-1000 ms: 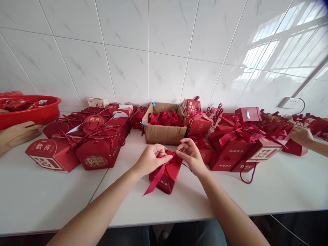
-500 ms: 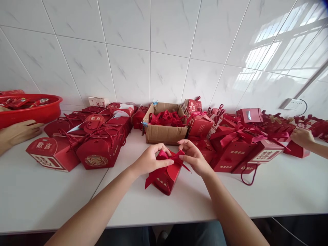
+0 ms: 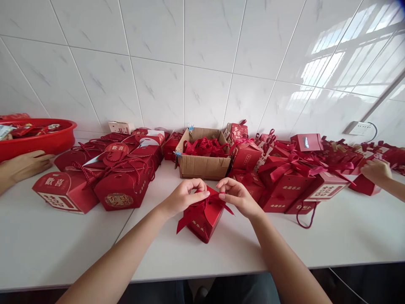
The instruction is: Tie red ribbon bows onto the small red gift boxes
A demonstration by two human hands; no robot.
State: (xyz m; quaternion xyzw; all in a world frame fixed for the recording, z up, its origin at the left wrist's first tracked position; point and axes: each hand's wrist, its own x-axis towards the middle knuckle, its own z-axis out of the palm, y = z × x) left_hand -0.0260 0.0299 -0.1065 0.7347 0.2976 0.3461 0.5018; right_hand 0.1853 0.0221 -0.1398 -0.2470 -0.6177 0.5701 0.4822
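Note:
A small red gift box (image 3: 207,221) stands on the white table in front of me, with a red ribbon (image 3: 190,214) tied in a bow on its top. My left hand (image 3: 186,196) pinches the bow's left loop between thumb and fingers. On the other side, my right hand (image 3: 238,197) pinches the right loop. The ribbon's tails hang down at both sides of the box. Just behind, an open cardboard box (image 3: 204,166) holds many red ribbon bows.
Red gift boxes with cord handles (image 3: 122,190) cluster at the left, beside a red basin (image 3: 41,145) with another person's hand near it. Ribboned boxes (image 3: 287,185) are stacked at the right, where another hand (image 3: 376,172) touches a box. A tiled wall rises behind.
My hands have drawn slightly apart at the bow, and its knot lies closer to the box top. Wrapped items now show above the red basin's left rim.

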